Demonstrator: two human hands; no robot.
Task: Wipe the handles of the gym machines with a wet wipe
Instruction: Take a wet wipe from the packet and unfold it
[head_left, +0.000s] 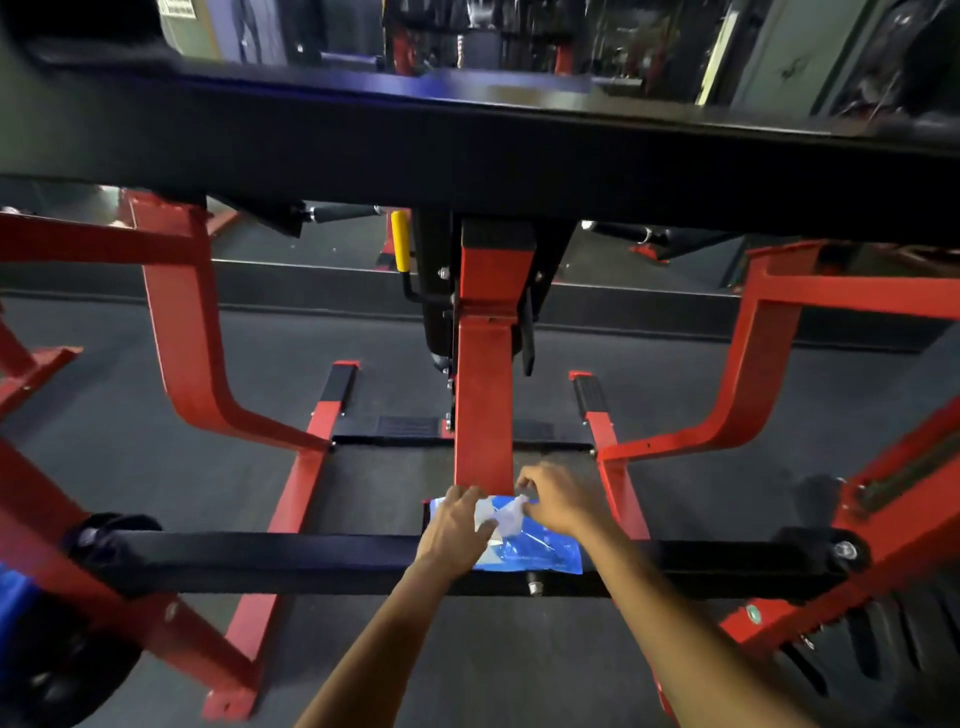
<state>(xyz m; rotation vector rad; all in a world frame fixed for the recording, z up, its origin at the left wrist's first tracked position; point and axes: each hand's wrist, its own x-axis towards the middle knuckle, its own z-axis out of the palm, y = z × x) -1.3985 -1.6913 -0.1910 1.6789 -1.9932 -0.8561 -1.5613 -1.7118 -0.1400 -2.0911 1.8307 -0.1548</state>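
A blue pack of wet wipes (540, 551) lies on the low black crossbar (270, 561) of a red gym machine, at the foot of its red centre post (483, 405). My left hand (457, 530) presses down on the pack's left side. My right hand (558, 496) pinches a white wipe (506, 514) that sticks up out of the pack's opening. Two black handles (345, 212) (623, 232) show far behind, under the machine's wide black pad (467, 140). A yellow-gripped lever (400, 247) stands left of the post.
Curved red arms (182, 332) (748, 374) flank the post on both sides. Red base rails with black foot pads (337, 384) run along the dark rubber floor. Black weight plates (883, 639) sit at the lower right, and a plate hub at the lower left.
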